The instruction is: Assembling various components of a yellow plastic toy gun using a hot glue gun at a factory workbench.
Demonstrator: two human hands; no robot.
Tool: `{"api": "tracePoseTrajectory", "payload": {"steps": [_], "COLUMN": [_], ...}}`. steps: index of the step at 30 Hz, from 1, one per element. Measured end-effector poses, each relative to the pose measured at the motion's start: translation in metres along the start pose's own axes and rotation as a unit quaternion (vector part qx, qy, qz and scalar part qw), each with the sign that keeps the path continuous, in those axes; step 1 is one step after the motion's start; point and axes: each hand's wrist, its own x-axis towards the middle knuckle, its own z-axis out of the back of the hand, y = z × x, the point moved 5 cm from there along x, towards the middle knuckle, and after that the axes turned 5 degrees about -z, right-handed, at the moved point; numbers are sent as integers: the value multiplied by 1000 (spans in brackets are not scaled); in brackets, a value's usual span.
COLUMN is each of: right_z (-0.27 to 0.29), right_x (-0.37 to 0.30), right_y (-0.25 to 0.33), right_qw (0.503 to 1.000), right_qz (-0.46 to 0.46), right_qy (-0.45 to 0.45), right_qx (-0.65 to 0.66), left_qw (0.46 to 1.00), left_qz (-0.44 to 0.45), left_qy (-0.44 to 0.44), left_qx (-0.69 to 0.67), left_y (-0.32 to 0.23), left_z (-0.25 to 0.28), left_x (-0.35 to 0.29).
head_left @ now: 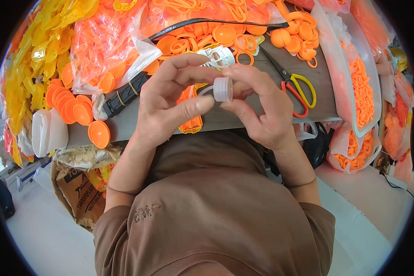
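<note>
White plastic cap (223,89) pinched between closed fingers of left hand (168,103) and right hand (262,108).

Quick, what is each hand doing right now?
Left hand: closed on the small clear plastic cap.
Right hand: fingers pinching the same cap.

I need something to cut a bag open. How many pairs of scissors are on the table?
1. The scissors, with one yellow and one red handle, lie on the table just right of the right hand. More could be hidden under the orange parts.
</note>
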Motion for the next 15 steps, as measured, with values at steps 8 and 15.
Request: {"api": "tracePoseTrajectory", "payload": {"steps": [8,15], "right_z": [1,-23], "right_x": [-19,-53], "right_y": [-8,-28], "right_qw": [957,880], "right_qz": [-169,-323], "right_qy": [21,2], "right_qx": [233,349], "left_qw": [991,847], "left_qz": [-33,-265], "left_qy": [-7,125], "left_qx": [132,444], "left_y": [-2,4], "left_z": [-6,-31], "left_x": [-12,-31]}}
